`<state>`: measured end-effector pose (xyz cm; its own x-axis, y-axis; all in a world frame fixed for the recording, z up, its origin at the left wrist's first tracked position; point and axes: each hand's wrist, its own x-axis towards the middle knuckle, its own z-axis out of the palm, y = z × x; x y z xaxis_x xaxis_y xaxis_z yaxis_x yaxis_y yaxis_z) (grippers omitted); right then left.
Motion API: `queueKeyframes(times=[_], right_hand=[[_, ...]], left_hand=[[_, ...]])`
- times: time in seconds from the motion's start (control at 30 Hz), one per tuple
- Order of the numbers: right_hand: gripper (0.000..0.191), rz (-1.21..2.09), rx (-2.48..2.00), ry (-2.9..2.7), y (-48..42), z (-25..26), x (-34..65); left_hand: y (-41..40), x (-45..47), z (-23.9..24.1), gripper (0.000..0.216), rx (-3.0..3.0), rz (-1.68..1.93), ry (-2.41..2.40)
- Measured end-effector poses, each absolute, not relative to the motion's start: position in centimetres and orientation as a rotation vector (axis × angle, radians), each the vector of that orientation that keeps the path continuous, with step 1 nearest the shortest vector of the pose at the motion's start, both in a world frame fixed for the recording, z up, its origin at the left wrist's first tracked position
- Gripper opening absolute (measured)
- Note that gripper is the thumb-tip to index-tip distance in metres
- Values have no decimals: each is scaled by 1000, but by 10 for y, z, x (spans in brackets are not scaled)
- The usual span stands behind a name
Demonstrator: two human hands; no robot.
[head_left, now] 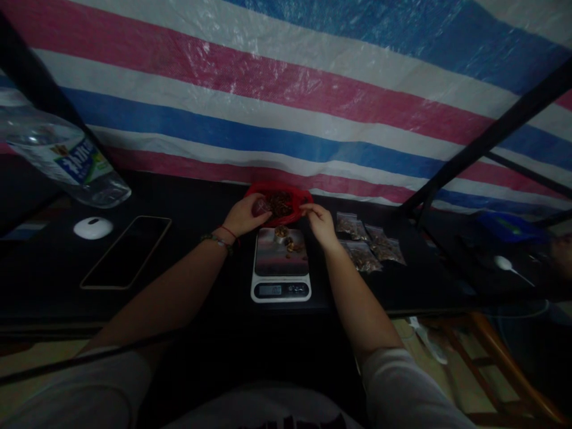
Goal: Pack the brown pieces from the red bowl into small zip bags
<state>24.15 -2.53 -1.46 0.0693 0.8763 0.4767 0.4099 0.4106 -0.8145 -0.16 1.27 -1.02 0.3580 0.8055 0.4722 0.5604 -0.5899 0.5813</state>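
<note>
A red tray (pixel 295 193) with dark dried pieces sits at the back of the black table. My left hand (pixel 246 215) grips its near left rim, fingers curled. My right hand (pixel 318 221) is pinched at the tray's right edge, fingertips together on something too small to name. Just in front stands a small digital kitchen scale (pixel 280 280) with a few brown pieces (pixel 288 241) on its platform. A beaded bracelet and a red string circle my left wrist.
Several small clear bags (pixel 369 244) of brown pieces lie right of the scale. A phone (pixel 126 251) and a white round object (pixel 93 227) lie left, beside a plastic water bottle (pixel 62 156). A striped tarp hangs behind. A wooden chair (pixel 496 357) stands at the lower right.
</note>
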Motion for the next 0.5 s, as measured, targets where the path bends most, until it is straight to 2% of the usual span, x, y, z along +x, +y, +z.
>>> queueKeyframes(times=[0.33,0.43,0.5], right_hand=[[20,572,-1048,-1869,-49,10,225],[40,600,-1050,-2085,-54,11,221],[46,573,-1086,-2185,-55,10,219]], left_hand=[[6,4,-9,46,2357,1035,1041],[6,4,-10,47,2353,1034,1029],[6,3,-10,47,2354,1038,1014]])
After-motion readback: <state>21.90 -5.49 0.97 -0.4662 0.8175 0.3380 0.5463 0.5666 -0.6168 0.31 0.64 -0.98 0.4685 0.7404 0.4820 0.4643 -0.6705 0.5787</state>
